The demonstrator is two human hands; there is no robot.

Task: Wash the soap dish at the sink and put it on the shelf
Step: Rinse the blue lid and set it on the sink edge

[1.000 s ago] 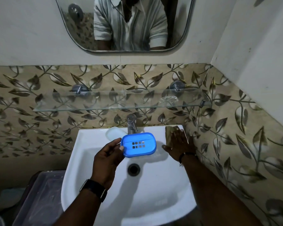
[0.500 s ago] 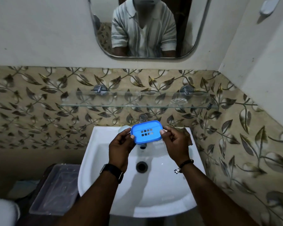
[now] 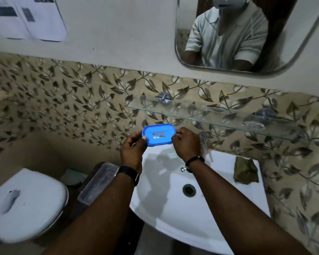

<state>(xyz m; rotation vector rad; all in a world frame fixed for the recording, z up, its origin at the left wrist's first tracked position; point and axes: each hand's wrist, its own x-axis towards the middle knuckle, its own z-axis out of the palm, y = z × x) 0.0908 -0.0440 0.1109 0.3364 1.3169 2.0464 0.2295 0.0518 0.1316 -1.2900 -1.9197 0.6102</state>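
Note:
The blue soap dish [image 3: 158, 134], a rounded rectangle with small drain holes, is held up in the air between both hands, just below the left end of the glass shelf [image 3: 206, 116]. My left hand [image 3: 133, 150] grips its left end and my right hand [image 3: 187, 142] grips its right end. The dish hangs above the back left rim of the white sink [image 3: 219, 205]. The tap is mostly hidden behind my right hand.
A brownish cloth or pad [image 3: 245, 172] lies on the sink's right back ledge. A clear plastic container [image 3: 98, 183] sits left of the sink, next to a white toilet lid [image 3: 24, 203]. A mirror [image 3: 247, 34] hangs above the shelf. Papers [image 3: 29, 17] are stuck on the wall upper left.
My right hand left the sink ledge and took the dish's right end. Both hands raised the dish from over the basin up toward the shelf. The view swung left.

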